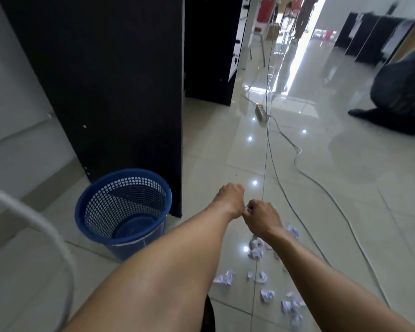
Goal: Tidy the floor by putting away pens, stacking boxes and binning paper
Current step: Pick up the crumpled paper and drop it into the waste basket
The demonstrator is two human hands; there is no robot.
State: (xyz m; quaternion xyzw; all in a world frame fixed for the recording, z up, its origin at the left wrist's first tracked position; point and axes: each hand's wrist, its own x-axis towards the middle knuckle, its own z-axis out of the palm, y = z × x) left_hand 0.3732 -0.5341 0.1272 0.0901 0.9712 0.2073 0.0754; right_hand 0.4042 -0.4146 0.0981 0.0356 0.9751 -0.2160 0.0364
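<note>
Right hand: the right hand [261, 215] is curled into a fist over the floor; a scrap of white shows at its knuckles, so it seems to be closed on a piece of paper, though most of that piece is hidden.
Left hand: the left hand [230, 196] is also curled, touching the right one where the white scrap peeks out; whether it grips paper of its own I cannot tell.
Paper: crumpled paper balls [255, 250] lie scattered on the floor [321, 212] just beneath and behind the right forearm, with more nearer the bottom edge.
Bin: the blue mesh bin [122, 207] stands upright to the left of both arms, beside a black cabinet panel [110, 80]; it looks empty inside.
Cables: a grey cable [321, 188] runs over the tiles to the right of the paper.
Step in hand: binning paper, judged from the scrap at the fists and the litter below.
Next move calls for: carrying the fists leftward over the bin's rim and opening them above it, then returning for the remaining balls.
Pens and boxes: none in view.
</note>
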